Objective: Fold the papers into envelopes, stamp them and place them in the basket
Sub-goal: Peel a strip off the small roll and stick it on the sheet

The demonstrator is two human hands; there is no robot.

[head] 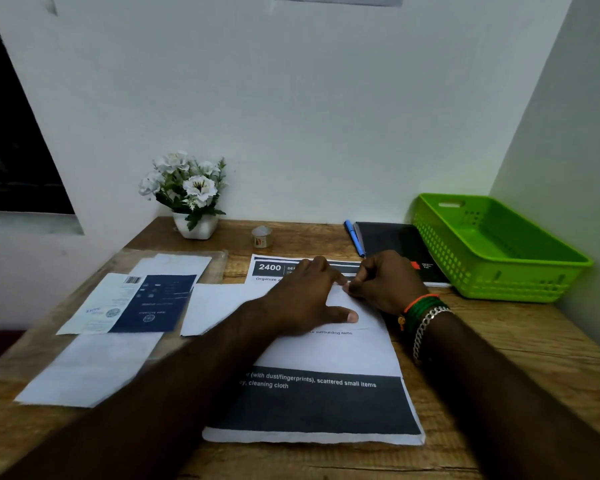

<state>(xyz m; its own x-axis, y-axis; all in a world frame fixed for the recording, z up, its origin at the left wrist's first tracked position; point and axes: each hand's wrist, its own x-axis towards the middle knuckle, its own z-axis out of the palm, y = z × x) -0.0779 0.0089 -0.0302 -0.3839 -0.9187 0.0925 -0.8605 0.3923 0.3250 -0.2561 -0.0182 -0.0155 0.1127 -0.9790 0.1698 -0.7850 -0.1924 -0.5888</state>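
White paper (222,306) lies across a printed sheet (326,403) in the middle of the worktop (499,341), and both hands are on it. The left hand (302,299) lies flat with fingers spread, seemingly to pin the paper so it cannot slide. The right hand (385,282) has its fingers curled, pinching the paper's edge just beside the left fingertips, probably to turn or crease a fold. This looks like an early fold of an envelope; no finished one shows.

The green basket (499,271) sits at the right, against the wall and near the right hand, handy for dropping envelopes in. It appears to hold nothing. More sheets (90,368) lie at the left, one under a dark blue leaflet (153,303) with a barcode; its print is too blurred to read. A small jar (262,237), possibly glue or stamp ink, stands beyond the printed sheet, and a blue pen (354,237) rests beside a black notebook (395,244).

The printed sheet reads "2400", "Organize", "surrounding items" and "(with dust/fingerprints), scattered small items", then "cleaning cloth". A flower pot (194,225) stands at the back.
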